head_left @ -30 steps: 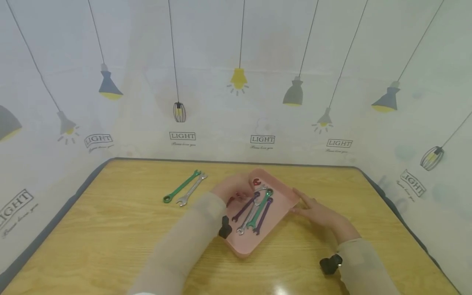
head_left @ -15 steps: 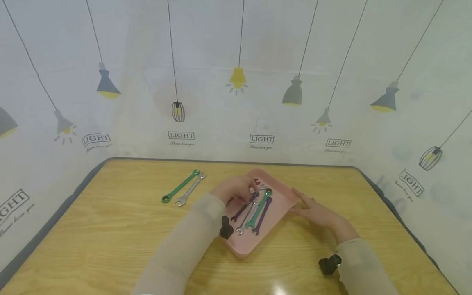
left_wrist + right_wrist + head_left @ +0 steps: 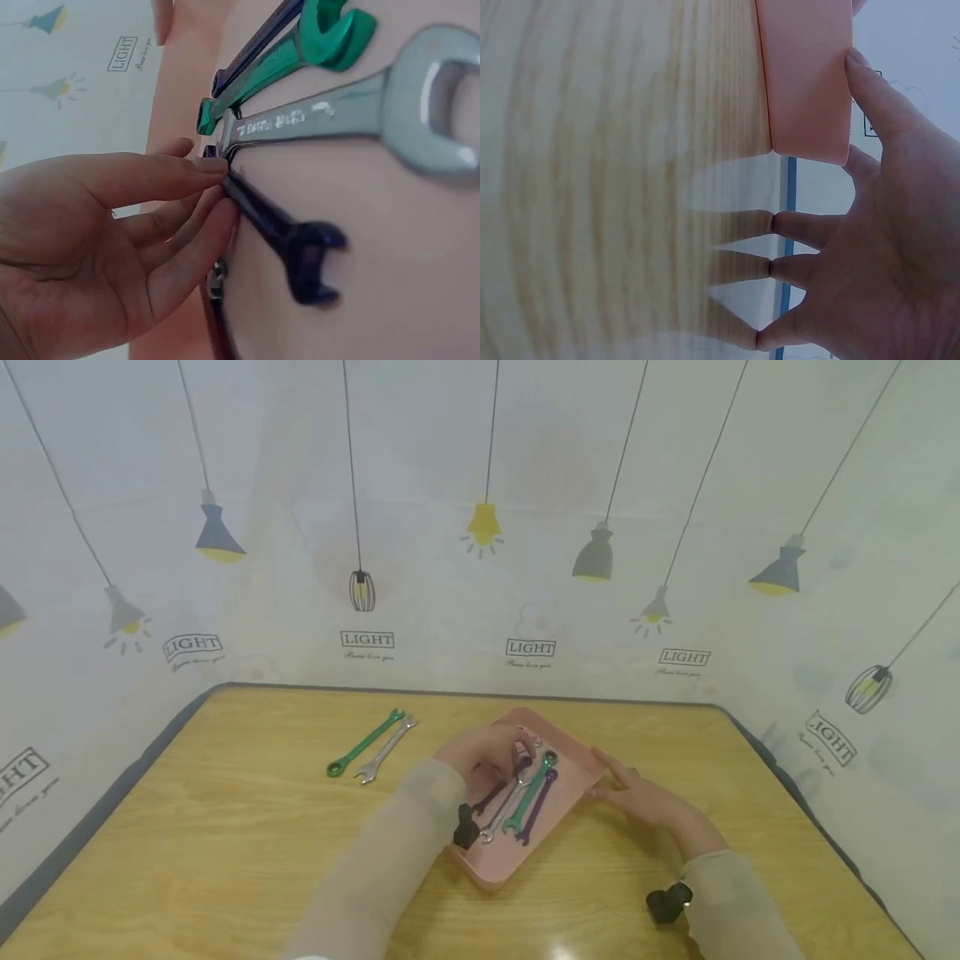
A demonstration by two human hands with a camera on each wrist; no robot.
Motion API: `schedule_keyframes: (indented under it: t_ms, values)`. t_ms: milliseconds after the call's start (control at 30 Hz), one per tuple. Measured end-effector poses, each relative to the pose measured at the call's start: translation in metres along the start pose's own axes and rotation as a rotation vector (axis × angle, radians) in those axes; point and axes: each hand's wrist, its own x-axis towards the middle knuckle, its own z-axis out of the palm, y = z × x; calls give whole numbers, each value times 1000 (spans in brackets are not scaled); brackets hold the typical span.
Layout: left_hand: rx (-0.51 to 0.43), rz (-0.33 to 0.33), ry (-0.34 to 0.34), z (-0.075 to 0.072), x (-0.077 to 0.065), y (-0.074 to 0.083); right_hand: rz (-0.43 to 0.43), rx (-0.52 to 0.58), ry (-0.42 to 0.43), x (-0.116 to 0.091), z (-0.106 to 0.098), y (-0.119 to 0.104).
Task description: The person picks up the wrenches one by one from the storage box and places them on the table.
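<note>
My left hand (image 3: 491,752) reaches over the left side of a pink tray (image 3: 491,875). In the left wrist view its thumb and fingers pinch a dark purple wrench (image 3: 262,210) near the far end, the forked end pointing back. Beside that wrench lie a silver wrench (image 3: 501,814), a green wrench (image 3: 532,793) and a second purple wrench (image 3: 540,810). Under the left fingers shows part of a dark red wrench (image 3: 221,322). My right hand (image 3: 645,797) touches the tray's right side, thumb at the rim, other fingers spread with tips on the table.
On the wooden table (image 3: 225,827), left of the tray, a green wrench (image 3: 365,743) and a silver wrench (image 3: 386,750) lie side by side. A wall covering (image 3: 435,668) printed with lamps stands behind the table's far edge.
My left hand has shifted right over the tray, and its fingers have come onto the purple wrench's far end. It now covers the red wrench end. The right hand stays at the tray.
</note>
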Motion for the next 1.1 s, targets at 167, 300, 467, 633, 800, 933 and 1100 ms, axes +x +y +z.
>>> schedule_keyframes:
  t_ms: [167,300,467,633,800,933,1100]
  values:
    - [-109,21,20,3,1,-8,2,19,-14,2,1,0]
    - [-123,28,48,4,1,-10,-1,7,-11,1,-1,-2]
    - [-24,26,70,6,3,-13,29,-12,-13,1,-3,-6]
    - [24,38,89,7,3,-16,29,-35,-19,3,-3,-10]
    - [67,64,69,7,-1,-15,4,-50,1,0,-2,-13]
    - [92,74,47,8,-3,-15,8,-70,13,-3,0,-14]
    - [104,53,48,9,-4,-14,22,-164,-13,-3,0,-13]
